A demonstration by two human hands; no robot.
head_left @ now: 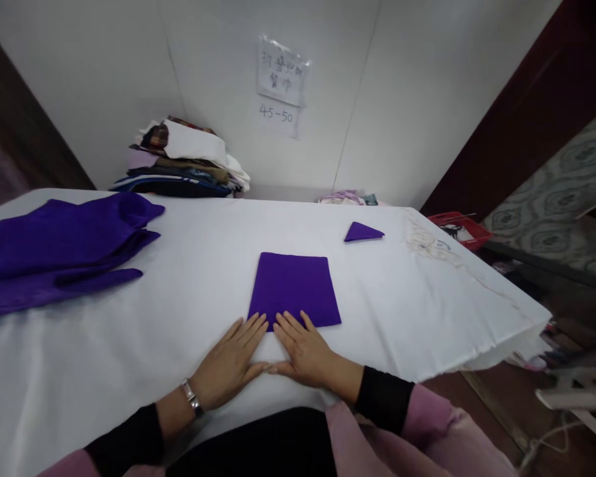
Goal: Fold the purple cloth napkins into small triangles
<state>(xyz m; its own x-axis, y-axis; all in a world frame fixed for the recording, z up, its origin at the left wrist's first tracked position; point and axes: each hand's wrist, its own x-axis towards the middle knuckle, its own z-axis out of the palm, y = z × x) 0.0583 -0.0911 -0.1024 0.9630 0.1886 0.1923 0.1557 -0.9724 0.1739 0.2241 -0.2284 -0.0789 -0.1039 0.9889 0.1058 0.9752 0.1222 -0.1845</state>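
A purple cloth napkin [295, 285], folded into a square, lies flat on the white-covered table [198, 265] before me. My left hand [231, 361] rests palm down with its fingertips on the napkin's near left corner. Beside it, my right hand [300, 348] is also flat, fingers on the near edge around the middle. Both thumbs point inward and meet or nearly meet just below the cloth. Neither hand grips anything. Farther back to the right sits a small purple cloth folded into a triangle [363, 231].
Loose purple cloth [64, 252] is heaped on the table's left side. Against the wall stands a stack of folded fabrics [183, 162]. Pale threads [430, 242] lie near the right edge, by a red basket [461, 228]. Handwritten paper signs [281, 73] hang on the wall.
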